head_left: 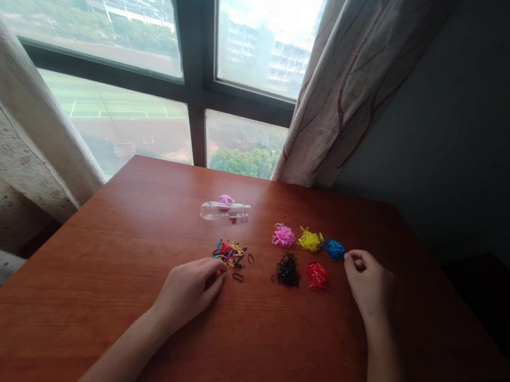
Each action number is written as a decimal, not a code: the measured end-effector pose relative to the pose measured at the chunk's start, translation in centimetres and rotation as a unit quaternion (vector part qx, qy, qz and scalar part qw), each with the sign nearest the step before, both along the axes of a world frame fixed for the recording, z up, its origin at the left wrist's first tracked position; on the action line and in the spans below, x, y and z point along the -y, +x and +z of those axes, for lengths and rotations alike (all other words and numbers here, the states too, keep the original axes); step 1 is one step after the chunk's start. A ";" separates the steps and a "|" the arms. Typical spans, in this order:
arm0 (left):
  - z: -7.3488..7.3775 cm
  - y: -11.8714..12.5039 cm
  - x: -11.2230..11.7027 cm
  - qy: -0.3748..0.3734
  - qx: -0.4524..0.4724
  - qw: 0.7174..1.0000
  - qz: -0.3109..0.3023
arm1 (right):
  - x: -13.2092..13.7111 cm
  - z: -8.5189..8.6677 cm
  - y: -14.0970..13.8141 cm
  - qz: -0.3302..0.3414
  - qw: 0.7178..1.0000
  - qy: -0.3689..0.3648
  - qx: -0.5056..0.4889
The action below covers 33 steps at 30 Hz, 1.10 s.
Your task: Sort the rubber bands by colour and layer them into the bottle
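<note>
A mixed-colour pile of small rubber bands (228, 251) lies near the table's middle. My left hand (189, 287) rests at its near edge, thumb and fingertips pinched together there; what they hold, if anything, is too small to make out. My right hand (370, 283) is closed in a pinch just right of a blue pile of rubber bands (335, 249), its fingertips almost touching it. Left of the blue pile are a yellow pile (310, 240) and a pink pile (283, 235). Nearer to me sit a black pile (288, 270) and a red pile (317, 276).
Behind the mixed pile a clear plastic bottle (217, 211) lies on its side, with a pink piece (226, 199) by it. Two dark bands, one of them a loose band (238, 277), lie apart. The wooden table (88, 294) ends at a window (261, 56) with curtains (346, 70).
</note>
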<state>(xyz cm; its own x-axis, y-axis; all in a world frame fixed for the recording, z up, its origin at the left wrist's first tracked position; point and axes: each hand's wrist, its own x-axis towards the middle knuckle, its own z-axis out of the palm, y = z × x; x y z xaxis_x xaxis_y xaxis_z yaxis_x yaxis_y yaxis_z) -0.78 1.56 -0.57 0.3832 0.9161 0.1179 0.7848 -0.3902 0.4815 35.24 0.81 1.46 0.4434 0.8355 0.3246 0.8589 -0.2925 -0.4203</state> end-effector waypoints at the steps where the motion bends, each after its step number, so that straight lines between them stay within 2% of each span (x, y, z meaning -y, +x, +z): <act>1: 0.0 0.0 0.0 0.001 0.000 1.000 -0.001 | 0.4 0.2 -0.8 0.006 1.000 0.016 -0.013; 3: 0.0 0.0 0.0 0.004 -0.002 1.000 -0.001 | 1.1 0.5 -3.0 0.026 0.998 0.040 -0.051; 6: 0.0 0.0 0.1 0.007 -0.005 1.000 0.000 | 2.3 0.4 -6.9 0.100 0.989 0.040 -0.097; 10: 0.0 0.0 0.1 0.011 -0.004 1.000 0.000 | 3.3 -0.8 -11.5 0.185 0.972 0.015 -0.140; 14: 0.1 0.0 0.1 0.014 -0.003 1.000 -0.001 | 3.9 -2.2 -14.3 0.234 0.958 -0.014 -0.163; 20: 0.0 0.2 0.3 0.022 -0.020 0.999 -0.018 | 4.4 -3.2 -15.8 0.243 0.961 -0.044 -0.127; 33: -0.4 1.4 0.0 0.039 -0.053 0.997 -0.035 | 5.0 -3.0 -15.9 0.262 0.961 -0.048 -0.079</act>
<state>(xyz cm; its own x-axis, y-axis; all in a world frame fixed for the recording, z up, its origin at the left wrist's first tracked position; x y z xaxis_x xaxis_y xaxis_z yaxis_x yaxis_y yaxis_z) 0.60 1.53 -1.01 0.4609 0.8760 0.1422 0.7990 -0.4793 0.3630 19.29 -4.17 -1.54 -0.0085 0.9803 0.1971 0.8264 0.1179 -0.5507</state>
